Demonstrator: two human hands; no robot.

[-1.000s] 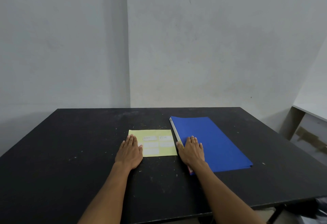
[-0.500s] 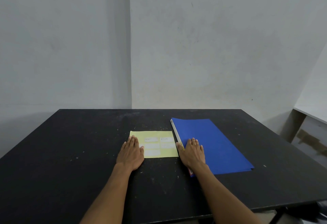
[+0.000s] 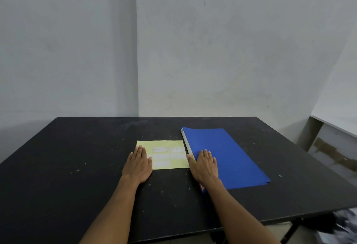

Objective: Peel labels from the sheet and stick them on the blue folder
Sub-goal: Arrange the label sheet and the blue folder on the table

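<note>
Hands flat, nothing peeled yet.
Left hand (image 3: 138, 164) open on yellow sheet (image 3: 166, 144), right hand (image 3: 204, 165) open on blue folder (image 3: 222, 151); I'd pin the sheet, then lift a label (image 3: 160, 149) corner slowly.

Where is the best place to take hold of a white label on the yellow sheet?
Probably a corner of the bottom label, from the near right side. It lies flat, so only an edge can be lifted, and the left hand covers the sheet's left part.

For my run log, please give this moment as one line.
left hand: flat on label sheet | right hand: flat on folder | peeling: not begun
</note>
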